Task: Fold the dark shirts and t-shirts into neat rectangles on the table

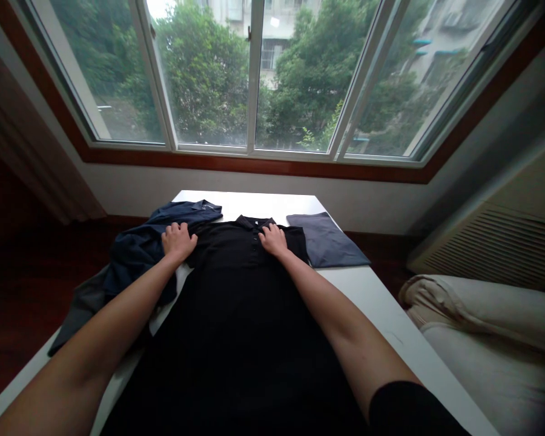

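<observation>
A black collared shirt [227, 245] lies spread on the white table [354, 284], its collar and buttons toward the window. On its left shoulder or sleeve area rests my left hand [178, 241], fingers apart, close to a rumpled dark blue shirt [134, 248]. My right hand [273, 239] lies on the black shirt just right of the button placket, with its fingers slightly spread. To the right of that shirt is a flat grey folded garment [324, 239]. The lower part of the black shirt blends with my own dark clothing.
A dark grey cloth [79, 309] hangs over the table's left edge. Past the far edge are a wall and a wide window [252, 91]. At the right stand a beige sofa [495, 315] and a slatted panel [495, 242]. A curtain [36, 133] hangs at the left.
</observation>
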`<state>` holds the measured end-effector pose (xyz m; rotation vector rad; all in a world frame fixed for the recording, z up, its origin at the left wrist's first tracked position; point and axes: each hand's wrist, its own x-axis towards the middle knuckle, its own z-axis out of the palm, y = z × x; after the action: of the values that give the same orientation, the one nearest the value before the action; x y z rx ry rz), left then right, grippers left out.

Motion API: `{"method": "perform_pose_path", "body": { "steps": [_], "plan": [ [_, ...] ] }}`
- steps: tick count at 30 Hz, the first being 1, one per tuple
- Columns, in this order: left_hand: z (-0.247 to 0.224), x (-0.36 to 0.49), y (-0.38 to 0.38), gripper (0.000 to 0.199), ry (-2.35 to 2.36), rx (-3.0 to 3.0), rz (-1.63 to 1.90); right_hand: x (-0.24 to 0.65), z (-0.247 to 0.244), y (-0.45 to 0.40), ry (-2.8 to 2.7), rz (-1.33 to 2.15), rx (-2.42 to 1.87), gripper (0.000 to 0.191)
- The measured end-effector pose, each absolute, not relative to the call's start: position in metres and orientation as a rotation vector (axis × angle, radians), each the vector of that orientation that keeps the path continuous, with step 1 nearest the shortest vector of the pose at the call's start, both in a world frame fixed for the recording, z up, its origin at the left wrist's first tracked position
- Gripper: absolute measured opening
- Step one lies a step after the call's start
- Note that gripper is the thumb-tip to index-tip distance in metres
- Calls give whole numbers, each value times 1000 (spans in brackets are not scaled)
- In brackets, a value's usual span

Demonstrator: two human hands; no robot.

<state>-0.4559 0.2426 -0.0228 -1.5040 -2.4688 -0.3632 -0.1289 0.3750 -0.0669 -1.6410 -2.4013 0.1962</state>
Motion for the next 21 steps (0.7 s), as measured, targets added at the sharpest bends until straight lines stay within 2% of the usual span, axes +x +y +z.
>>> {"method": "perform_pose_path", "body": {
  "steps": [4, 7, 10, 13, 16, 21],
  "plan": [
    [-26, -480, 229, 60, -2741, -1478, -276, -200, -61, 346, -2557, 262, -1267, 52],
    [-32, -492, 230, 44, -2869, -1601, -344, -247, -59, 326, -2616, 356, -1129, 53],
    [-34, -500, 237, 31, -2856, -1604, -681, -278, -61, 311, -2646, 423, -1108, 55],
    [-31, -502, 244, 27, -2909, -1462, -1210, -292, -68, 301, -2706, 469, -1146, 66],
    [-30, -500, 250, 32, -2958, -1388, -1570, -295, -73, 297, -2738, 474, -1190, 75],
    [-31, -492, 256, 55, -2904, -1407, -1777, -294, -70, 300, -2735, 562, -1199, 74]
  ]
}}
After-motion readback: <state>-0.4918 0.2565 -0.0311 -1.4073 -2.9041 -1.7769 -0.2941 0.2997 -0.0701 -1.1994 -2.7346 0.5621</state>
